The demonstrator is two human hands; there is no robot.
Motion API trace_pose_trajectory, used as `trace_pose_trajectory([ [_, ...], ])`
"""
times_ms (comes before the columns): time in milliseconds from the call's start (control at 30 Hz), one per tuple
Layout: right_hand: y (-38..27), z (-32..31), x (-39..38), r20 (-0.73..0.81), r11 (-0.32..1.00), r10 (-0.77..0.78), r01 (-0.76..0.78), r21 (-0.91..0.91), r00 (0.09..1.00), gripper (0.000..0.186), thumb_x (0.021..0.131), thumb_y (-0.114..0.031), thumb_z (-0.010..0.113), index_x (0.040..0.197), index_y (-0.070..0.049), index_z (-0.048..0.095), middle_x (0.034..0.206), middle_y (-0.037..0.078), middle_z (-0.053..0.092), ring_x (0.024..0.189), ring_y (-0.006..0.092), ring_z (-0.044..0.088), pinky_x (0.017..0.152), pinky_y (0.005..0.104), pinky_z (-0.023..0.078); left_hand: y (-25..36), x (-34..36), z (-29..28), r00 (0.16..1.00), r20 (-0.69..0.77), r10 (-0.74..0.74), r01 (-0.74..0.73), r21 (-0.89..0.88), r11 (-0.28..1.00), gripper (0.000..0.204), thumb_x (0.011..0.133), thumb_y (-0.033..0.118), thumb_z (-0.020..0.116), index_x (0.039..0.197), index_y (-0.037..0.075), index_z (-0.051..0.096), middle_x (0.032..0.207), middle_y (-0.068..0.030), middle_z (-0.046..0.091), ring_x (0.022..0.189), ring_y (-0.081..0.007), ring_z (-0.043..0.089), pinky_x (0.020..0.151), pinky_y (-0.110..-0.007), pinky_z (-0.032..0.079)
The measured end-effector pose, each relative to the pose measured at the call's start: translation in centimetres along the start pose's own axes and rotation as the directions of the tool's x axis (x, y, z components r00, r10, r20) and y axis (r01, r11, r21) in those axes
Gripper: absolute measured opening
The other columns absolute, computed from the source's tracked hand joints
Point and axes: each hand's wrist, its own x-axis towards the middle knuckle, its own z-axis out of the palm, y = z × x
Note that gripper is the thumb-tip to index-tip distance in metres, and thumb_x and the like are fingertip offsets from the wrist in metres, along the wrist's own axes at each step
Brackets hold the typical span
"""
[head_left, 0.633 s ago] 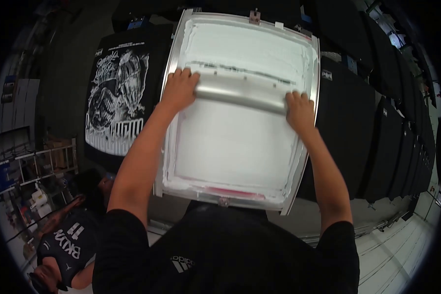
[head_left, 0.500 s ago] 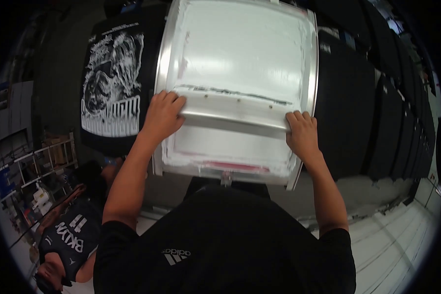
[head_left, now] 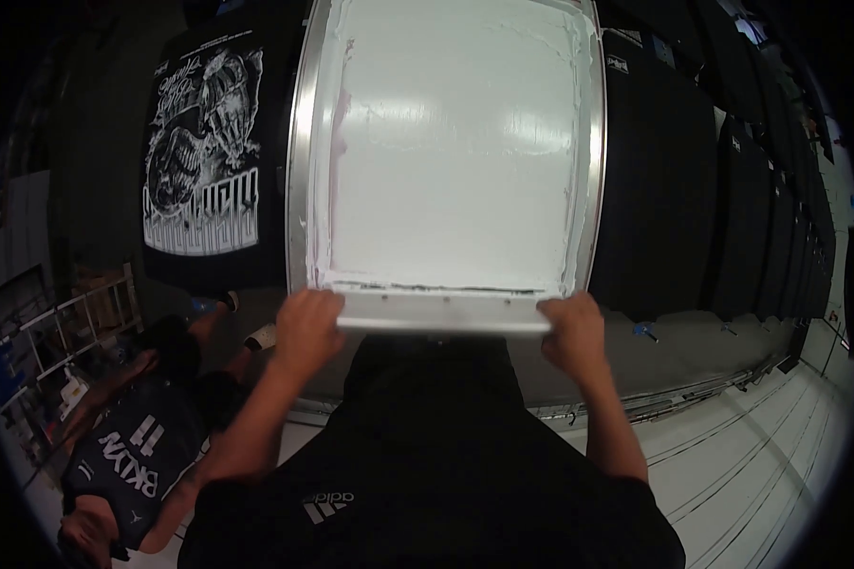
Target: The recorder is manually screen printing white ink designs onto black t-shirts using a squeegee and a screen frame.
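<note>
Head view: I see a long silver metal bar (head_left: 446,310) lying crosswise at the near end of a white, metal-framed screen (head_left: 302,142); left hand (head_left: 310,330) and right hand (head_left: 575,332) close around its opposite ends.

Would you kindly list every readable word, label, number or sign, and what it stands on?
Co-worker's black jersey: pale letters and a number, legible but not copied here.
Wearer's black T-shirt: small pale logo with lettering, brand withheld.
Printed shirt at left: ornate white lettering; its top line is too small to read.
Black shirt at right: white mark, too small to read.
Silver bar and screen frame: no readable text.
</note>
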Motion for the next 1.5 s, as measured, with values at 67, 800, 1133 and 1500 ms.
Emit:
trace_pose_trajectory([
  [67, -0.5, 1.5, -1.5, -0.143, 0.999, -0.043, 0.039, -0.032, 0.989, 0.041, 0.055, 0.004, 0.062, 0.094, -0.009, 0.067, 0.092, 0.008, 0.070, 0.091, 0.0296, 0.064, 0.100, 0.0499, 0.044, -0.1, -2.0, 2.4, 0.963, -0.254, 0.089, -0.078, 0.051, 0.996, 0.040, 0.055, 0.004, 0.070, 0.094, 0.006, 0.066, 0.095, -0.0108, 0.066, 0.089, -0.0302, 0.063, 0.081, -0.041, 0.050],
  [800, 10.4, -18.1, 40.0, -0.268, 0.951, -0.087, 0.000, -0.310, 0.959, 0.049, 0.071, -0.014, 0.062, 0.120, -0.013, 0.069, 0.103, 0.018, 0.071, 0.100, 0.0347, 0.067, 0.089, 0.0420, 0.053, -13.6, 43.1, -12.8, 0.940, -0.264, 0.214, -0.158, 0.217, 0.963, 0.036, 0.064, 0.031, 0.082, 0.088, 0.005, 0.073, 0.089, -0.0186, 0.071, 0.086, -0.0381, 0.068, 0.077, -0.045, 0.053],
  [1133, 1.1, -2.4, 1.5, -0.054, 0.997, -0.073, 0.073, 0.002, 0.996, 0.041, 0.059, 0.003, 0.062, 0.098, -0.009, 0.068, 0.092, 0.010, 0.068, 0.090, 0.0316, 0.062, 0.098, 0.0492, 0.043, -0.7, 3.2, -2.9, 1.000, 0.013, 0.028, -0.026, -0.084, 0.996, 0.037, 0.058, 0.005, 0.078, 0.093, 0.007, 0.065, 0.093, -0.0091, 0.066, 0.086, -0.0306, 0.062, 0.076, -0.042, 0.051],
  [1500, 0.6, 1.9, 0.4, -0.093, 0.999, -0.029, 0.027, -0.022, 0.995, 0.042, 0.055, 0.001, 0.063, 0.096, -0.009, 0.065, 0.096, 0.007, 0.069, 0.092, 0.0281, 0.063, 0.108, 0.0523, 0.039, -1.5, 1.3, 1.3, 0.965, -0.248, 0.084, -0.095, -0.033, 0.995, 0.041, 0.052, 0.004, 0.062, 0.093, 0.005, 0.066, 0.092, -0.0124, 0.066, 0.088, -0.0311, 0.063, 0.079, -0.042, 0.052],
])
